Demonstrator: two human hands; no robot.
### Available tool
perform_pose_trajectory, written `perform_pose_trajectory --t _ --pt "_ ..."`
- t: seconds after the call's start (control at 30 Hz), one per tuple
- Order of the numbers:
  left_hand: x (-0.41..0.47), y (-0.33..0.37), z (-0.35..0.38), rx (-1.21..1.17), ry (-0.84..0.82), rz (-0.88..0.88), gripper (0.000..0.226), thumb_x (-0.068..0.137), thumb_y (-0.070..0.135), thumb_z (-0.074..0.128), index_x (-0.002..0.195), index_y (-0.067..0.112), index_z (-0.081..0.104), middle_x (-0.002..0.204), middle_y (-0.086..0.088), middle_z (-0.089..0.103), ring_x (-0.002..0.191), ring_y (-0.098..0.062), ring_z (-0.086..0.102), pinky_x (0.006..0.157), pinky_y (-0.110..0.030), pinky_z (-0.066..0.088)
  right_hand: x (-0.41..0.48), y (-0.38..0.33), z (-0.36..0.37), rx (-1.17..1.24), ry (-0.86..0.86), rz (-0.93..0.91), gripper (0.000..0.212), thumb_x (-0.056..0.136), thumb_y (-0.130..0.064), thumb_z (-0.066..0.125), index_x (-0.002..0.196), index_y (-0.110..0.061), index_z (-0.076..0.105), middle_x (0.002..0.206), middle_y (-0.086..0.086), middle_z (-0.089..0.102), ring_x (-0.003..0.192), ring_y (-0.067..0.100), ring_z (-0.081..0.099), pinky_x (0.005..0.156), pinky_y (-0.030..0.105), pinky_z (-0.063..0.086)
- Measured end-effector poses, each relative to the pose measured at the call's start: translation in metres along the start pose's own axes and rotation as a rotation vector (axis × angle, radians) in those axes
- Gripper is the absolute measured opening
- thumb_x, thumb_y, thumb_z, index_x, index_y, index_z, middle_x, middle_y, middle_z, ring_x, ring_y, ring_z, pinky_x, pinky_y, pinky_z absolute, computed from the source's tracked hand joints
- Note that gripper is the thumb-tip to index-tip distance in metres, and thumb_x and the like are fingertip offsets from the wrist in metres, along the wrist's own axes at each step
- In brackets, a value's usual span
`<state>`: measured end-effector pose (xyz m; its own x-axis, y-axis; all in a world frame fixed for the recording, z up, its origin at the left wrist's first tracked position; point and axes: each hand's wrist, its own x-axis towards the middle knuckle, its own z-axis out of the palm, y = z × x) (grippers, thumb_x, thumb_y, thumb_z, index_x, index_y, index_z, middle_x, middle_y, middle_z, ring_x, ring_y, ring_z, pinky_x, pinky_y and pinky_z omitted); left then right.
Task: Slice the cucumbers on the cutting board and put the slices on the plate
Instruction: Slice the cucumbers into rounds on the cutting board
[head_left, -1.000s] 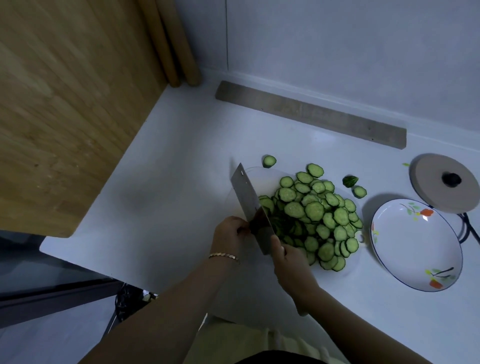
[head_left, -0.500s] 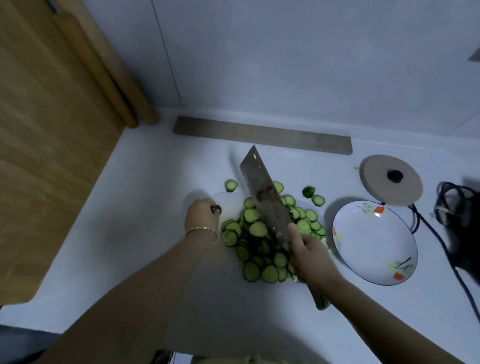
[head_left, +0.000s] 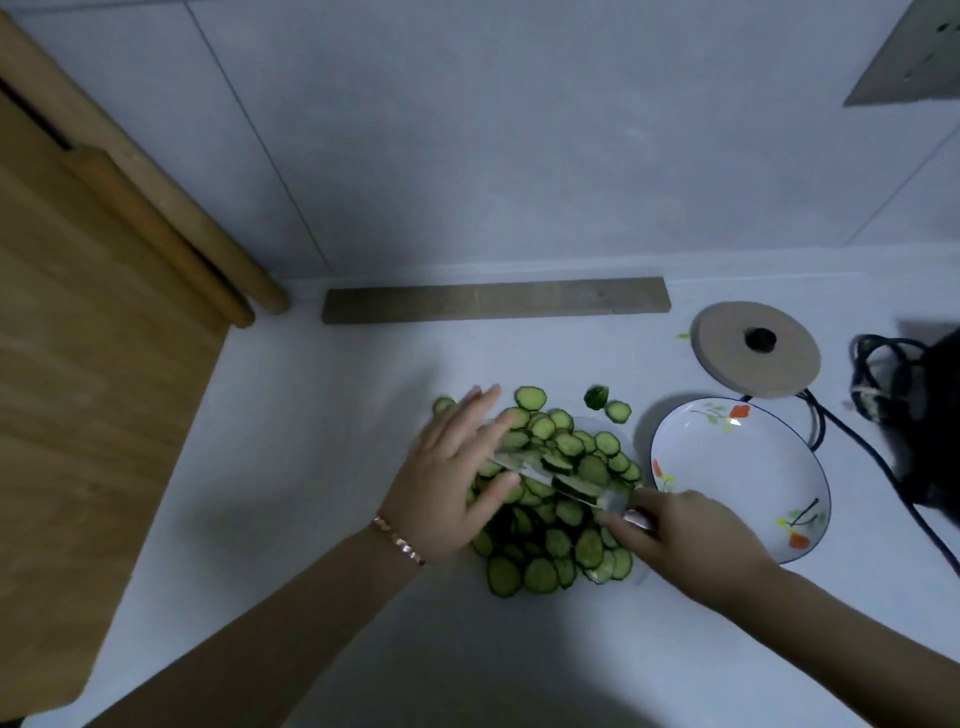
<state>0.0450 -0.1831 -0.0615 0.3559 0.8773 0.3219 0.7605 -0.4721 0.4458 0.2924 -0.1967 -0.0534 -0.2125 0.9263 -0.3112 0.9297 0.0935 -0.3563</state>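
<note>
A heap of green cucumber slices (head_left: 558, 519) covers the pale cutting board (head_left: 597, 423) on the white counter. My right hand (head_left: 680, 540) grips the handle of a cleaver (head_left: 550, 475), whose blade lies nearly flat among the slices with a few slices on it. My left hand (head_left: 452, 478) is spread with straight fingers over the left side of the heap, against the blade's far end. The white flowered plate (head_left: 737, 478) sits just right of the heap and holds no slices. A dark cucumber end (head_left: 596, 397) and a loose slice (head_left: 618, 411) lie behind the heap.
A round wooden lid (head_left: 756, 348) lies behind the plate. A black cable (head_left: 883, 467) and a dark object (head_left: 930, 415) occupy the right edge. A grey strip (head_left: 493, 300) runs along the wall. A large wooden board (head_left: 93, 389) and two rolling pins (head_left: 208, 270) stand at the left.
The cleaver has swung from upright and lengthwise to lying nearly flat across the heap. My left hand let go of a small cucumber piece, opened, and moved right onto the slices.
</note>
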Motion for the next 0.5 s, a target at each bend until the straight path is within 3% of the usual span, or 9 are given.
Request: perform_pose_trajectory --t 0.1,0.17,0.23,0.33,0.5 --pt "0.005 0.034 0.005 0.074 -0.461 0.039 0.067 0.088 0.063 0.022 0.147 0.032 0.02 0.154 0.009 0.0 0.141 -0.007 0.002 0.114 -0.033 0.005 0.001 0.003 0.0 -0.257 0.026 -0.168 0.053 0.087 -0.069 0.03 0.084 -0.022 0.055 0.08 0.0 0.065 0.082 0.019 0.064 0.059 0.029 0.033" --pt "0.008 0.045 0.019 0.155 -0.665 -0.006 0.069 0.086 0.068 0.013 0.147 0.038 0.002 0.153 0.011 -0.016 0.141 -0.006 -0.012 0.116 -0.034 -0.004 0.002 0.004 0.007 -0.362 0.102 -0.298 0.054 0.081 -0.069 0.023 0.069 -0.024 0.05 0.064 0.001 0.064 0.062 0.017 0.065 0.048 0.026 0.033" --pt "0.011 0.049 0.035 0.15 -0.814 -0.061 0.062 0.093 0.063 0.015 0.147 0.04 -0.002 0.155 0.008 -0.017 0.143 -0.01 -0.012 0.117 -0.038 -0.004 0.002 0.008 0.017 -0.355 0.23 -0.383 0.048 0.075 -0.064 0.031 0.053 -0.025 0.047 0.041 -0.001 0.052 0.034 0.016 0.053 0.036 0.02 0.023" --pt "0.013 0.046 0.05 0.05 -0.949 -0.15 0.053 0.098 0.051 0.017 0.147 0.039 -0.001 0.155 0.008 -0.018 0.142 -0.012 -0.017 0.116 -0.04 -0.008 0.002 0.016 0.026 -0.369 0.373 -0.523 0.046 0.071 -0.061 0.039 0.052 -0.022 0.055 0.039 -0.006 0.05 0.031 0.014 0.049 0.032 0.016 0.024" --pt "0.019 0.021 0.065 0.012 -0.986 -0.261 0.054 0.097 0.055 0.018 0.145 0.045 -0.004 0.154 0.009 -0.021 0.139 -0.01 -0.025 0.113 -0.04 -0.014 -0.001 0.028 0.026 -0.383 0.406 -0.671 0.051 0.075 -0.063 0.039 0.05 -0.022 0.054 0.042 -0.005 0.048 0.035 0.014 0.048 0.034 0.019 0.026"
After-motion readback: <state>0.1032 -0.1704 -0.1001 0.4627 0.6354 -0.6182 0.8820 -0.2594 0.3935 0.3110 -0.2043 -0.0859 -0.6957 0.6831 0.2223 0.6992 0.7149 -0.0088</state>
